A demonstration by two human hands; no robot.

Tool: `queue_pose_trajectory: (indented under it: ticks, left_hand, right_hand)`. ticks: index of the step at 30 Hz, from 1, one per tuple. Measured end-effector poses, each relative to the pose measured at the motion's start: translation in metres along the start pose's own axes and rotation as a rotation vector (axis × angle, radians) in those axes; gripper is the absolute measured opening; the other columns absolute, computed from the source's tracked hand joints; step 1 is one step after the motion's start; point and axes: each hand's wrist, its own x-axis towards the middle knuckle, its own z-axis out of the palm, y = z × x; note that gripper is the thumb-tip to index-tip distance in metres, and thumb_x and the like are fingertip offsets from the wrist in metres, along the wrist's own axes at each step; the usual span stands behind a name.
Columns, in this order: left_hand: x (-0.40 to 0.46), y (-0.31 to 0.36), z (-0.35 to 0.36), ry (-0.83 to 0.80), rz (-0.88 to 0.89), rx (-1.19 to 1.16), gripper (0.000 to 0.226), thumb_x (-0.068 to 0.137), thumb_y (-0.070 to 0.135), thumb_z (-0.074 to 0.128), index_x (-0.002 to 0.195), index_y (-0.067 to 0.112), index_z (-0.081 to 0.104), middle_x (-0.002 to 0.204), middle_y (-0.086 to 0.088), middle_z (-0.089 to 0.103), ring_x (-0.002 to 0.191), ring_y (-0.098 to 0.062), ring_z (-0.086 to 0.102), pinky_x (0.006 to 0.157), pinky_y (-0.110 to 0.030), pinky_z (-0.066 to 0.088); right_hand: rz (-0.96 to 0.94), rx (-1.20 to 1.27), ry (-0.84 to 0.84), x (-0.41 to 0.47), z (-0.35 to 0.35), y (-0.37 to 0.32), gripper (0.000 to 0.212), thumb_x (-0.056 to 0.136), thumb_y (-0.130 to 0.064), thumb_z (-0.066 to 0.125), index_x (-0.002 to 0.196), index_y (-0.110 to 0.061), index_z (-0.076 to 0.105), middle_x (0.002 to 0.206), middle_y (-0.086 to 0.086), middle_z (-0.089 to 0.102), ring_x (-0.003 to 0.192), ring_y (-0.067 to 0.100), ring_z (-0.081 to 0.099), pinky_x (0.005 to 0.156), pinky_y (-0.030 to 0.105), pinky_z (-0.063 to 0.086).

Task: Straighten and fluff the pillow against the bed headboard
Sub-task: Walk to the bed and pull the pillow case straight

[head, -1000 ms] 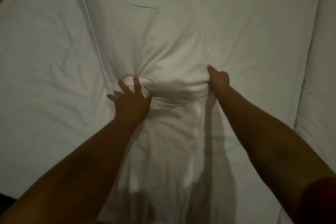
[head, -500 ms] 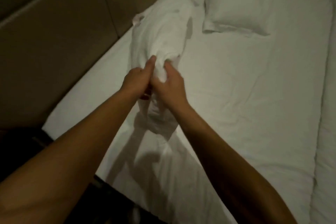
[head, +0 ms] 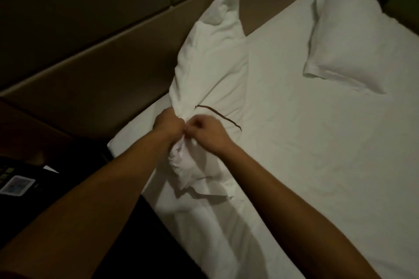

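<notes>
A white pillow point(head: 210, 56) lies bunched and stretched lengthwise at the left side of the bed, its far corner poking up against the brown padded headboard point(head: 95, 52). My left hand point(head: 169, 123) and my right hand point(head: 207, 131) are side by side, both clenched on the pillow's gathered near end. Loose pillowcase fabric hangs crumpled below my fists. A thin dark cord or seam point(head: 218, 115) curves on the cloth just right of my hands.
A second white pillow point(head: 349, 36) lies flat at the far right of the white-sheeted mattress point(head: 317, 154). A dark bedside surface with a small card or device point(head: 17, 184) is at the lower left. The room is dim.
My hands have gone from apart on a flat pillow to together on its bunched end, and the pillow is now pulled long toward the headboard. The view has swung left.
</notes>
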Motion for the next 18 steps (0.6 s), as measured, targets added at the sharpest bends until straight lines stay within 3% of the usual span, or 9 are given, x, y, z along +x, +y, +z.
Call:
queue_pose_trajectory:
  ticks: [3,6,9,11,12,15,16,18]
  left_hand:
    - [0.023,-0.006,0.004,0.058,-0.094,-0.010,0.039,0.100,0.016,0.047,0.138,0.007,0.050,0.136,-0.020,0.056,0.121,-0.039,0.055,0.096,-0.039,0.045]
    - [0.044,-0.016,0.013,0.069,-0.311,-0.256,0.044,0.102,0.020,0.050,0.139,-0.004,0.048,0.139,-0.026,0.054,0.125,-0.042,0.053,0.105,-0.041,0.043]
    - [0.048,-0.017,0.015,0.017,-0.342,-0.437,0.074,0.087,0.059,0.064,0.134,0.002,0.055,0.126,-0.019,0.063,0.111,-0.038,0.061,0.097,-0.042,0.050]
    - [0.052,-0.017,0.001,-0.023,-0.251,-0.355,0.088,0.069,0.076,0.070,0.124,0.008,0.062,0.112,-0.011,0.069,0.101,-0.030,0.066,0.089,-0.038,0.054]
    - [0.058,-0.019,-0.010,-0.014,-0.188,-0.302,0.084,0.065,0.076,0.074,0.116,0.010,0.066,0.102,-0.007,0.072,0.095,-0.026,0.069,0.083,-0.035,0.055]
    - [0.081,-0.019,-0.066,0.120,-0.056,-0.134,0.062,0.063,0.065,0.083,0.090,0.011,0.068,0.072,0.003,0.065,0.071,-0.018,0.066,0.055,-0.026,0.047]
    - [0.088,-0.017,-0.088,0.196,-0.018,-0.014,0.061,0.063,0.066,0.083,0.089,0.012,0.067,0.073,0.002,0.064,0.070,-0.019,0.064,0.054,-0.025,0.045]
    - [0.097,-0.014,-0.125,0.345,0.079,0.256,0.067,0.064,0.074,0.075,0.099,0.018,0.067,0.080,0.002,0.061,0.072,-0.020,0.060,0.063,-0.028,0.044]
  right_hand:
    - [0.097,0.116,0.261,0.065,-0.029,-0.009,0.020,0.088,-0.025,0.065,0.104,-0.014,0.069,0.105,0.004,0.073,0.100,0.022,0.066,0.082,0.027,0.045]
    - [0.154,0.082,0.295,0.139,-0.056,-0.013,0.050,0.086,-0.042,0.065,0.124,-0.011,0.057,0.122,0.008,0.066,0.106,0.025,0.061,0.084,0.031,0.044]
    - [0.192,-0.057,0.276,0.215,-0.073,-0.018,0.078,0.086,-0.055,0.062,0.142,-0.005,0.042,0.142,0.016,0.053,0.127,0.035,0.053,0.101,0.040,0.045]
    - [0.259,-0.105,0.259,0.258,-0.078,-0.016,0.095,0.086,-0.066,0.059,0.150,-0.002,0.030,0.153,0.018,0.042,0.139,0.037,0.043,0.113,0.044,0.037]
    - [0.285,-0.103,0.255,0.274,-0.079,-0.016,0.101,0.085,-0.070,0.057,0.152,-0.001,0.028,0.155,0.017,0.040,0.140,0.036,0.042,0.114,0.043,0.036]
    - [0.339,0.127,0.297,0.308,-0.078,-0.023,0.093,0.084,-0.074,0.055,0.146,-0.007,0.043,0.144,0.011,0.055,0.127,0.029,0.057,0.091,0.030,0.049]
    - [0.360,0.180,0.331,0.316,-0.078,-0.026,0.091,0.083,-0.075,0.053,0.145,-0.009,0.046,0.141,0.010,0.057,0.123,0.029,0.059,0.091,0.029,0.048]
    - [0.408,0.245,0.356,0.326,-0.079,-0.031,0.095,0.079,-0.077,0.054,0.145,-0.010,0.045,0.141,0.011,0.056,0.122,0.032,0.059,0.100,0.040,0.050]
